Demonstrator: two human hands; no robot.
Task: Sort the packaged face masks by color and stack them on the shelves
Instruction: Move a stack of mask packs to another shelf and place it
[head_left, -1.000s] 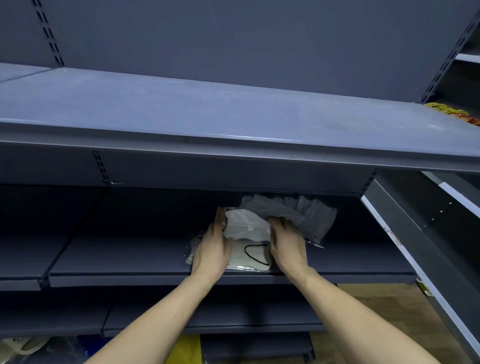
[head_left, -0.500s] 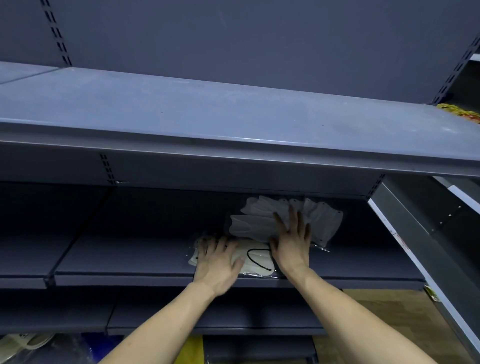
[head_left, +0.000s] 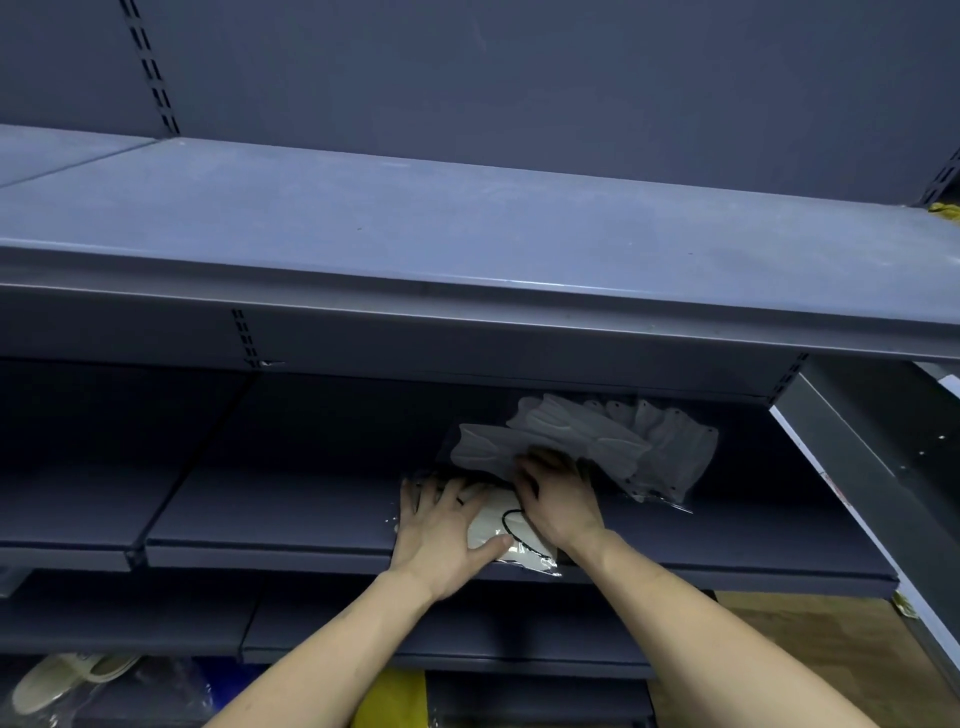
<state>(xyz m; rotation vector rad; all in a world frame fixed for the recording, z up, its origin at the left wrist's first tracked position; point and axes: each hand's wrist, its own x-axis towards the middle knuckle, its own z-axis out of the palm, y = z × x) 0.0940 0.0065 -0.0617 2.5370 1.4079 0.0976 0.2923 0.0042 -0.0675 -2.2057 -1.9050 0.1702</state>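
Pressing left hand (head_left: 447, 530), right hand (head_left: 558, 499) on mask packs (head_left: 519, 535); labels unreadable.

Mask packets (head_left: 524, 535) at the middle shelf (head_left: 270, 525) front edge, fanned masks (head_left: 623, 447) just behind, rightward.

"What did the place look like?"

"A run of dark blue-grey metal shelving. The upper shelf (head_left: 467, 228) caught the most light and looked dusty; the shelf below it (head_left: 260, 525) sat in its shadow."

"And behind it?"

"A plain back panel (head_left: 519, 78) in the same colour, with slotted uprights (head_left: 150, 67) running down it."

"Anything to the side?"

"A grey end panel with a pale edge (head_left: 857, 499) on the right, and beyond it a patch of brown wood-look floor (head_left: 810, 644)."

"Lower down?"

"More shelves in the dark, something yellow (head_left: 395, 701), and a pale shoe (head_left: 67, 675) at the bottom left."
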